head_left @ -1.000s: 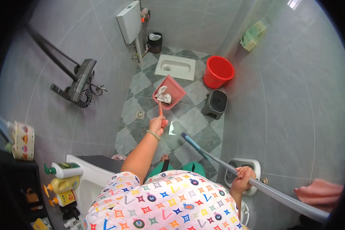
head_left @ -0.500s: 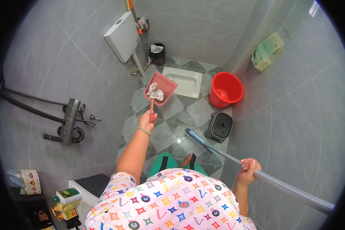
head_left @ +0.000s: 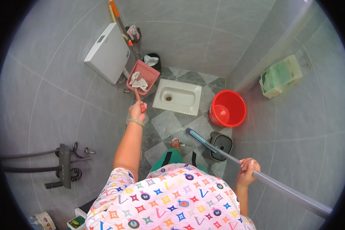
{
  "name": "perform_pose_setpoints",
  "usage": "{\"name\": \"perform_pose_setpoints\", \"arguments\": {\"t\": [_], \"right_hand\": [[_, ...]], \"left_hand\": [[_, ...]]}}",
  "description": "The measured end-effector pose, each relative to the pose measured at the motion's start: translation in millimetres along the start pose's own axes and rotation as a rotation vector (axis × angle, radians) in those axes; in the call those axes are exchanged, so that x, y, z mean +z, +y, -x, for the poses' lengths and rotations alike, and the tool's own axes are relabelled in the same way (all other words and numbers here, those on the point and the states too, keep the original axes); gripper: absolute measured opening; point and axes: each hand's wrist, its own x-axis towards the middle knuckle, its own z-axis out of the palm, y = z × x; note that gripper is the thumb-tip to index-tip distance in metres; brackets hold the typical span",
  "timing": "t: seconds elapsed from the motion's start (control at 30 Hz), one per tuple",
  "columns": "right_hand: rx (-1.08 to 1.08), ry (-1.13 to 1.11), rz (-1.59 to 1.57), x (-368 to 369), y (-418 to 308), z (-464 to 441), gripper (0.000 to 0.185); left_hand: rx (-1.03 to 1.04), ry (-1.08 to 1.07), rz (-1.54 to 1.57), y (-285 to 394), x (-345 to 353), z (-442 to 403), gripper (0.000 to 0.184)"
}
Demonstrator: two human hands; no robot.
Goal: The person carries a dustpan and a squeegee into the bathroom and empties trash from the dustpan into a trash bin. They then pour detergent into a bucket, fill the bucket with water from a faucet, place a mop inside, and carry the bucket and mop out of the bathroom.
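My left hand is closed around the handle of a pink dustpan, held out ahead at arm's length. Crumpled white paper lies in the pan near its handle end. Seen from above, the pan's far corner overlaps the black waste bin, which holds a white liner or paper. My right hand grips the long grey handle of a broom. Its narrow blue head points down and forward, beside the dark stool; whether it touches the floor I cannot tell.
A white squat toilet is set in the tiled floor ahead. To its right stand a red bucket and a dark step stool. A white cistern and a shower fitting are on the left wall, a green-and-white box on the right.
My view has moved forward, and one foot now shows farther ahead. The dustpan has moved forward and left, now overlapping the waste bin. The broom stays in my right hand, its head nearer the stool.
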Motion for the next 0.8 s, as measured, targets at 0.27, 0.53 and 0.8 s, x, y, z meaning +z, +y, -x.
{"name": "perform_pose_setpoints", "arguments": {"t": [0.27,0.53,0.8], "right_hand": [[-0.012,-0.029,0.023,27.4,-7.6,-31.7,0.03],[0.08,-0.132,-0.076,33.3,2.5,-58.7,0.028],[0.169,-0.229,-0.088,22.4,9.2,-83.0,0.026]], "left_hand": [[0.034,0.084,-0.001,-5.2,22.3,-19.2,0.004],[0.093,0.134,-0.049,-23.3,21.4,7.1,0.005],[0.172,0.292,0.1,-55.8,66.5,22.0,0.007]]}}
